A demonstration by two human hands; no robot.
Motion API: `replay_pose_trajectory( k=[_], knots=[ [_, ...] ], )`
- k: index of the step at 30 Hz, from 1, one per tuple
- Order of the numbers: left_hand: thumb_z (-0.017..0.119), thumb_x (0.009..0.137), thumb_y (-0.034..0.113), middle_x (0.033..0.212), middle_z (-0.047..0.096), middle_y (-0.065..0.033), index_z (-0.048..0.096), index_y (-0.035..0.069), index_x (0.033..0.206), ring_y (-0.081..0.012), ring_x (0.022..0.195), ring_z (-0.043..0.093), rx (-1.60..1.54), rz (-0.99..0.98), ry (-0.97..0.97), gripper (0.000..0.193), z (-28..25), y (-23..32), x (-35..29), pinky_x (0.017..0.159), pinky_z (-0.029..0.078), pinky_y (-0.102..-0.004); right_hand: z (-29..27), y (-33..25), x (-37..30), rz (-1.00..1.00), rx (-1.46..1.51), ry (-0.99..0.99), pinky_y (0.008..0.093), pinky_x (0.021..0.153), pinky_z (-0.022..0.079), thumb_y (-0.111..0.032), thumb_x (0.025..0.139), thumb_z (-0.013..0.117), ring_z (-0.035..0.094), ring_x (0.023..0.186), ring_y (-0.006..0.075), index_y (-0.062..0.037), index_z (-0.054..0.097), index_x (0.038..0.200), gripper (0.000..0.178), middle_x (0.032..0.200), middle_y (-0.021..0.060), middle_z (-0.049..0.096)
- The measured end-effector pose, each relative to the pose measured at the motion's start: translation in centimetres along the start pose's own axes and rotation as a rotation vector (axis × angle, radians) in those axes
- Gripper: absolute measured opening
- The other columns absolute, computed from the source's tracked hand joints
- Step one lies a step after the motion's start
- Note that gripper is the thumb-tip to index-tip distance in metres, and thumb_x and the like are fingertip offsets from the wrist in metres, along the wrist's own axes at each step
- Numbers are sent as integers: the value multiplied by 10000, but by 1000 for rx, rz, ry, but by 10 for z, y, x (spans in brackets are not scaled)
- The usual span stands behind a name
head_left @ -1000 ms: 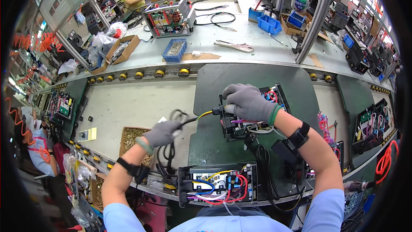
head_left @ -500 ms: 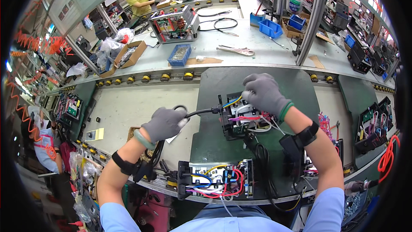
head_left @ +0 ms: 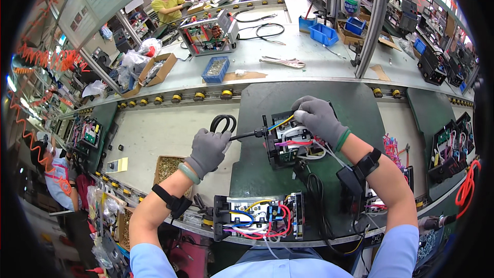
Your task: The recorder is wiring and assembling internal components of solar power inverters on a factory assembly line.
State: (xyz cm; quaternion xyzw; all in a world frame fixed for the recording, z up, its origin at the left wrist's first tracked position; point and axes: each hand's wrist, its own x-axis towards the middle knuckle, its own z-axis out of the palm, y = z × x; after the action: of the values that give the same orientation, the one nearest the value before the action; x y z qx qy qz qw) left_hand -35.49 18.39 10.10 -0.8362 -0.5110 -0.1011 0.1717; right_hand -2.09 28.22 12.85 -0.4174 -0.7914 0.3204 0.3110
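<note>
In a grey glove, my left hand [head_left: 208,149] is closed around a black cable [head_left: 244,136], with a loop of it sticking up behind the fingers. The cable enters the left side of an open electronic unit [head_left: 280,160] through a black cable gland [head_left: 260,132]. Blue and yellow wires [head_left: 281,123] come out of the gland inside the unit. At their far end my gloved right hand [head_left: 317,118] pinches them above the unit; its fingertips partly hide the wire ends. A second open unit [head_left: 259,216] with red, blue and yellow wires lies close to my body.
A green board [head_left: 262,98] lies under the unit, on the line. A cardboard box of small metal parts [head_left: 165,167] sits near my left forearm. Beyond the roller rail are locking pliers [head_left: 282,62] and a blue bin [head_left: 216,69]. Black cables [head_left: 315,201] hang at the front edge.
My left hand has shifted right, toward the unit, and the cable loop now stands higher above it. My right hand has come slightly lower, still pinching the wires.
</note>
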Motion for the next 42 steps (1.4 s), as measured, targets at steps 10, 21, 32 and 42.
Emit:
replay_pose_trajectory(
  k=[10,21,32,42],
  knots=[
    [565,1001,260,777,668,-97,674,39,1112,-218,716,632,-870,-238,-239,270,-8,10,9,727,504,-331,-1,-4,3,68,-68,-27,360,839,494,-261,868,598,655,913,285,21,707,854,303,1057,103,690],
    [695,841,203,706,622,-64,702,121,903,-264,735,611,-339,54,33,103,-9,26,43,841,462,-430,11,-2,7,200,-41,224,382,853,485,-229,875,596,643,940,289,25,700,853,276,1060,118,676],
    [685,867,217,759,643,-87,703,130,993,-305,754,619,-381,19,-45,154,-8,19,46,738,457,-421,8,-1,5,198,247,352,325,759,462,-152,843,587,595,827,221,75,630,761,246,943,131,640],
    [716,838,267,677,641,-60,697,133,851,-278,662,611,-183,14,-12,136,-8,24,56,662,431,-407,11,20,11,260,609,508,274,668,439,-107,853,598,552,753,105,84,603,717,234,835,61,622]
  ],
)
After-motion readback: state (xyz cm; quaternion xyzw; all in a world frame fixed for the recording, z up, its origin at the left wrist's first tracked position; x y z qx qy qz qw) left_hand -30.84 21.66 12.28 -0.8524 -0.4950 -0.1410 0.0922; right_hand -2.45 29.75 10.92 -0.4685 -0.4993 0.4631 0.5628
